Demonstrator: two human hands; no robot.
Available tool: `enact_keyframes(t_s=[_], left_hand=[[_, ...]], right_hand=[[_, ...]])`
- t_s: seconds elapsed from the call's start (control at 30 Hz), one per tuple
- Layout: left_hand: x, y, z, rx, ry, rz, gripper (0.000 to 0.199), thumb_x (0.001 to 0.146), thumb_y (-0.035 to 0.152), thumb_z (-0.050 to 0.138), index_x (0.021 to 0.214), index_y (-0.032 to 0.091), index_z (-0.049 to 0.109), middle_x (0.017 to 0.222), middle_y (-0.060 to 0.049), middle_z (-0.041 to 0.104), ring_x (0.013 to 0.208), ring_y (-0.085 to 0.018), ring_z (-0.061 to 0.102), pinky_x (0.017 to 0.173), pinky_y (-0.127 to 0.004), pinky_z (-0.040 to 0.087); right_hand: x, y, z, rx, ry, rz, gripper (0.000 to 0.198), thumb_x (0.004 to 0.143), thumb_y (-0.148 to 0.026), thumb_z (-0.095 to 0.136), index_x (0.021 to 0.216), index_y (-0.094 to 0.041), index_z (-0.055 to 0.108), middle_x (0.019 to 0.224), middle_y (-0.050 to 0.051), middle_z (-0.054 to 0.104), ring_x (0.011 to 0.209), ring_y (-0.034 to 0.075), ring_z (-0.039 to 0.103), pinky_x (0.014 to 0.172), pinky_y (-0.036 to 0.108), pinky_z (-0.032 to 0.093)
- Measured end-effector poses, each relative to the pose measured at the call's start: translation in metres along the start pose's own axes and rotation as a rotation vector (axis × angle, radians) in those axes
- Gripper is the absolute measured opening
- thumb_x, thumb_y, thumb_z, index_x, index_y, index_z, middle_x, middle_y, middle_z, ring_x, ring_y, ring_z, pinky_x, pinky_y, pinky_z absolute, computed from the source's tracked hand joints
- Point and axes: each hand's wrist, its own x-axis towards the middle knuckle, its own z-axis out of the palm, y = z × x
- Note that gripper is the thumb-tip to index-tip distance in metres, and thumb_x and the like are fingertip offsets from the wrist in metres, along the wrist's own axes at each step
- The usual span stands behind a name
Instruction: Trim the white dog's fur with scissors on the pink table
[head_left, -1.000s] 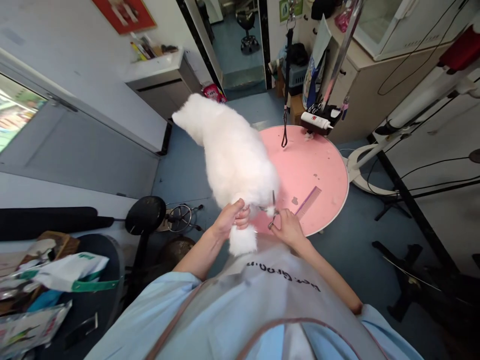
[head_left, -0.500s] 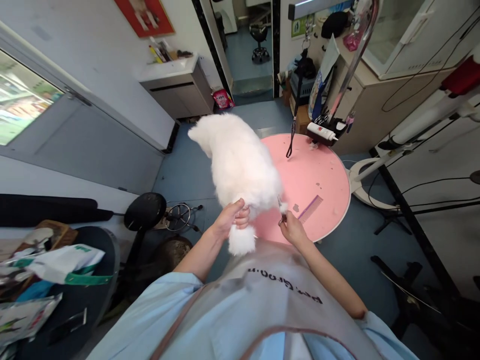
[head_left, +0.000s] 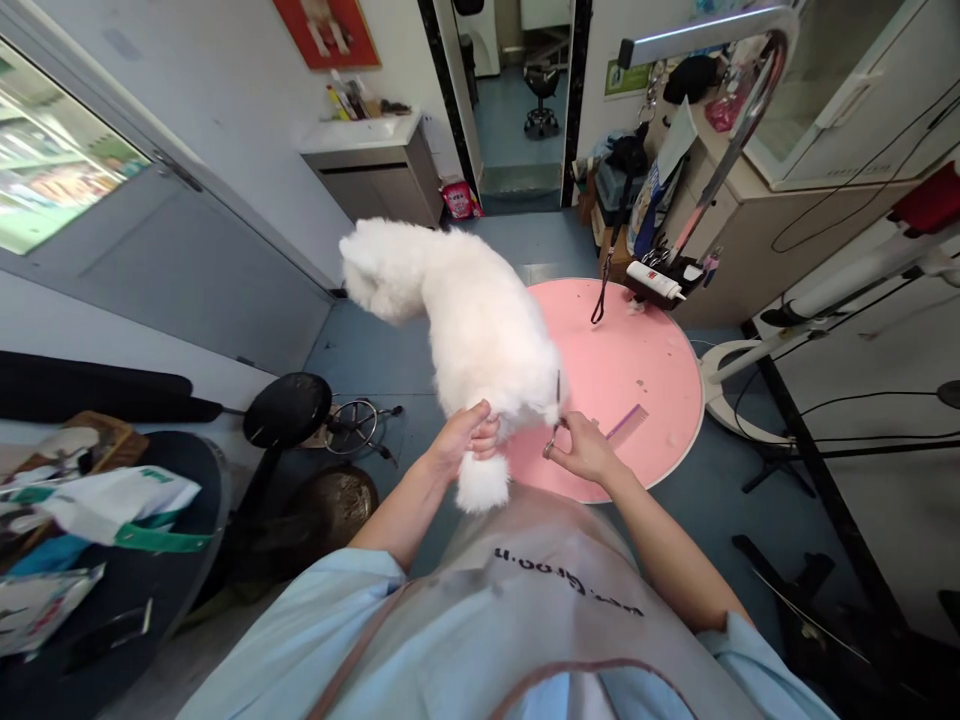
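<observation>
A fluffy white dog [head_left: 487,320] stands on the round pink table [head_left: 630,350], its rump toward me and its head out to the left. My left hand [head_left: 466,437] is wrapped round the dog's tail [head_left: 482,484], whose bushy end hangs below my fist. In my right hand [head_left: 583,448] is a pair of scissors [head_left: 557,395]; my fingers are at the handle rings and the blades point up along the right side of the dog's rump. Just right of that hand a purple-edged comb [head_left: 627,425] lies flat on the table.
A chrome grooming arm [head_left: 735,150] rises behind the table, with a black loop leash [head_left: 602,290] hanging over it. A white bottle [head_left: 655,280] lies in a holder on the post. At left are a black stool [head_left: 287,410] and a dark table [head_left: 202,520] with bags.
The dog's head has swung further left and lifted. My right hand has turned, bringing the scissors upright beside the rump; the white tuft near them is gone. My left hand keeps its hold.
</observation>
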Motion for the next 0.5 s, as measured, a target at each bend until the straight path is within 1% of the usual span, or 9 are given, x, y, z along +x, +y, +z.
enact_keyframes(t_s=[0.03,0.1,0.17,0.2,0.23,0.3,0.37,0.4,0.5], left_hand=[[0.000,0.000,0.000,0.002,0.000,-0.003,0.055,0.064,0.048,0.084,0.070,0.014,0.042,0.048,0.012,0.019,0.037,0.000,0.008,0.033,-0.014,0.015],[0.001,0.001,-0.001,0.014,0.009,-0.011,0.055,0.064,0.049,0.084,0.070,0.014,0.042,0.048,0.012,0.019,0.037,0.000,0.008,0.033,-0.014,0.016],[0.003,0.001,0.000,0.030,0.032,-0.012,0.059,0.059,0.052,0.086,0.069,0.014,0.042,0.047,0.012,0.021,0.036,0.000,0.009,0.032,-0.014,0.017],[0.003,0.000,0.001,0.033,0.044,-0.005,0.061,0.056,0.052,0.088,0.068,0.014,0.042,0.047,0.012,0.022,0.036,0.001,0.010,0.032,-0.014,0.017],[0.004,-0.001,0.003,0.030,0.055,0.004,0.061,0.055,0.052,0.088,0.068,0.014,0.043,0.046,0.012,0.023,0.035,0.001,0.011,0.032,-0.014,0.017],[0.006,-0.003,0.009,0.005,0.088,0.030,0.057,0.058,0.050,0.087,0.068,0.014,0.044,0.047,0.012,0.023,0.035,0.000,0.011,0.031,-0.013,0.018],[0.008,-0.004,0.017,-0.041,0.168,0.059,0.050,0.066,0.044,0.083,0.067,0.013,0.044,0.047,0.011,0.022,0.035,0.000,0.012,0.031,-0.013,0.018],[0.009,-0.005,0.022,-0.069,0.228,0.073,0.046,0.070,0.042,0.080,0.066,0.013,0.045,0.046,0.011,0.022,0.034,0.000,0.012,0.030,-0.013,0.018],[0.011,-0.003,0.035,-0.154,0.419,0.103,0.038,0.084,0.036,0.066,0.064,0.012,0.045,0.046,0.010,0.022,0.033,-0.001,0.013,0.030,-0.014,0.018]], right_hand=[[0.001,-0.002,-0.001,0.000,-0.009,0.009,0.026,0.079,-0.029,0.057,0.103,-0.019,0.052,0.101,0.008,0.063,0.087,0.021,0.057,0.076,0.032,0.041],[0.002,-0.003,-0.004,0.007,-0.033,0.065,0.017,0.081,-0.022,0.050,0.098,-0.019,0.051,0.093,0.005,0.063,0.080,0.018,0.057,0.073,0.031,0.039],[-0.001,0.000,-0.006,0.018,-0.054,0.106,0.012,0.081,-0.018,0.046,0.093,-0.020,0.049,0.085,0.003,0.061,0.076,0.018,0.055,0.071,0.030,0.038],[-0.002,0.002,-0.008,0.026,-0.064,0.101,0.011,0.082,-0.018,0.046,0.092,-0.020,0.049,0.084,0.003,0.061,0.077,0.018,0.055,0.071,0.030,0.039],[-0.003,0.004,-0.009,0.032,-0.073,0.081,0.012,0.082,-0.020,0.047,0.093,-0.020,0.049,0.086,0.003,0.061,0.079,0.018,0.056,0.072,0.030,0.039],[0.000,0.007,-0.012,0.029,-0.083,0.036,0.019,0.081,-0.027,0.055,0.098,-0.020,0.050,0.095,0.005,0.063,0.085,0.020,0.057,0.074,0.031,0.041],[0.010,0.009,-0.016,0.012,-0.090,0.016,0.028,0.079,-0.032,0.060,0.103,-0.021,0.050,0.103,0.007,0.063,0.090,0.021,0.058,0.075,0.031,0.041],[0.016,0.012,-0.019,0.006,-0.105,0.029,0.028,0.080,-0.030,0.059,0.105,-0.021,0.050,0.103,0.007,0.064,0.090,0.021,0.059,0.074,0.031,0.041],[0.031,0.022,-0.028,0.003,-0.199,0.089,0.020,0.085,-0.019,0.047,0.105,-0.020,0.050,0.092,0.005,0.065,0.080,0.020,0.060,0.068,0.029,0.039]])
